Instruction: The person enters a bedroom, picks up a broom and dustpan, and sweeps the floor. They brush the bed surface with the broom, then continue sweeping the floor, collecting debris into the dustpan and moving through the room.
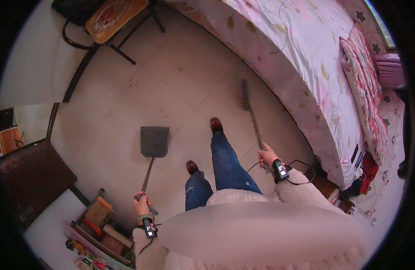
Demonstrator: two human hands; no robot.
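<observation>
- Cream fleecy sleeves (pixel 302 191) come in from the lower edge, a black device (pixel 280 171) strapped at each wrist.
- Left hand (pixel 143 204): fingers closed round the near end of the dustpan (pixel 154 143) handle.
- Right hand (pixel 267 156): farther forward, fist wrapped round the broom (pixel 256 126) near its lower end, a short stub showing below.
- Between the two tools, jeans (pixel 227 164) and brown shoes (pixel 216 125).
- The dustpan's dark scoop lies straight ahead of the left grip and slightly right, at the handle's far end, well apart from the fingers.
- The broom slants forward and slightly left from the right grip; its far end is blurred, so I cannot tell whether it touches the tiles (pixel 171 94).
- Beyond the scoop, small brown specks (pixel 180 69) dot the floor.
- Farther off, a flowered bed (pixel 306 58) right, a chair (pixel 115 20) left.
</observation>
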